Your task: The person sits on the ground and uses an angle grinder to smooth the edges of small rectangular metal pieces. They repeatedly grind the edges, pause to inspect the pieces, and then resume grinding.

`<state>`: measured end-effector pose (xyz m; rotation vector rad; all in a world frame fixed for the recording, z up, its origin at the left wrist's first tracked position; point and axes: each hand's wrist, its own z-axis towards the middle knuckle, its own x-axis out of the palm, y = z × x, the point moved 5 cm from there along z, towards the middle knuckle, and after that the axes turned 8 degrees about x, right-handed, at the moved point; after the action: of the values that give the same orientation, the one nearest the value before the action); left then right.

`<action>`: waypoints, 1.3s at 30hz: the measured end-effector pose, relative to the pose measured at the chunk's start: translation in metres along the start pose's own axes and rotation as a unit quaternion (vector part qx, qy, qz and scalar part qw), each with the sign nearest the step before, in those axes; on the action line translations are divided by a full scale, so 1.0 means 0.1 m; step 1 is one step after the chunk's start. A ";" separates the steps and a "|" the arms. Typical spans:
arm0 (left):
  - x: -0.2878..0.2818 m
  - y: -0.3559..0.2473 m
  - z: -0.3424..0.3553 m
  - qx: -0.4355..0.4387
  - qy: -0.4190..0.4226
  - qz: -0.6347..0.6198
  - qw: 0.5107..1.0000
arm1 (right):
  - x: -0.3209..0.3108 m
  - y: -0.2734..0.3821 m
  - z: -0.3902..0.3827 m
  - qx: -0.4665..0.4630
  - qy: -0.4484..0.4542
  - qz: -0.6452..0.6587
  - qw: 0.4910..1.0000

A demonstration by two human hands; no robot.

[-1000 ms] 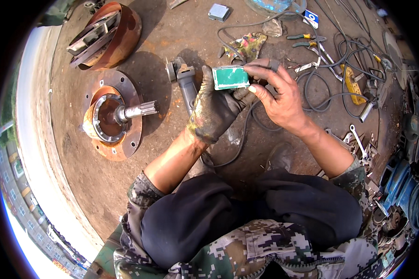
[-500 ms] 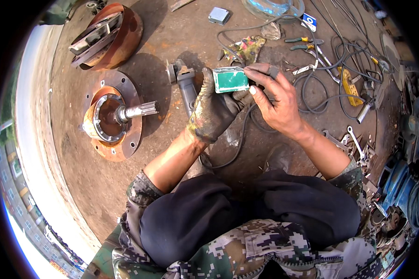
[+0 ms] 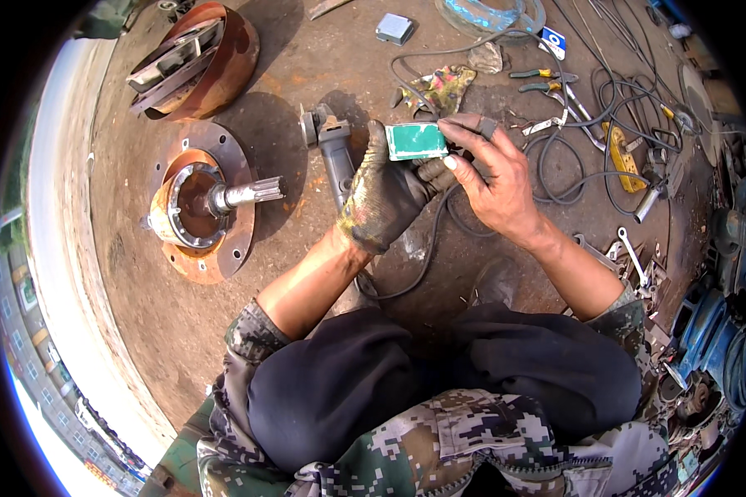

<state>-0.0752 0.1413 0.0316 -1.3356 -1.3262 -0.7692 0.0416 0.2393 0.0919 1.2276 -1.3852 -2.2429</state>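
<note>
My left hand point(image 3: 381, 199), in a dirty, worn work glove, is wrapped round a small green box point(image 3: 416, 142) with chipped white edges. The thumb stands up along the box's left end, and the dark gloved fingers lie beneath it. At the right end, my bare right hand point(image 3: 499, 178) grips the box between thumb and fingers. A grey angle grinder point(image 3: 335, 157) lies on the ground just left of the gloved hand. Behind the box is a stained, patterned glove point(image 3: 441, 89).
At left, a rusty flanged hub point(image 3: 195, 207) holds a splined shaft point(image 3: 249, 194); a rusty drum point(image 3: 224, 70) lies beyond. A grey box point(image 3: 394, 29), pliers point(image 3: 543, 79), black cables point(image 3: 555, 195), a yellow tool point(image 3: 622, 159) and a wrench point(image 3: 632, 255) lie around.
The green box has tipped in my hands, so its broad green face shows more and its pale upper edge less. Both hands stay on it.
</note>
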 end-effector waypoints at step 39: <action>-0.07 0.00 -0.02 0.016 -0.003 0.059 0.998 | 0.04 -0.11 -0.04 0.042 0.021 -0.006 0.999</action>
<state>-0.0762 0.1376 0.0255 -1.3782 -1.2485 -0.6605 0.0443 0.2398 0.0801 1.3060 -1.4724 -2.1740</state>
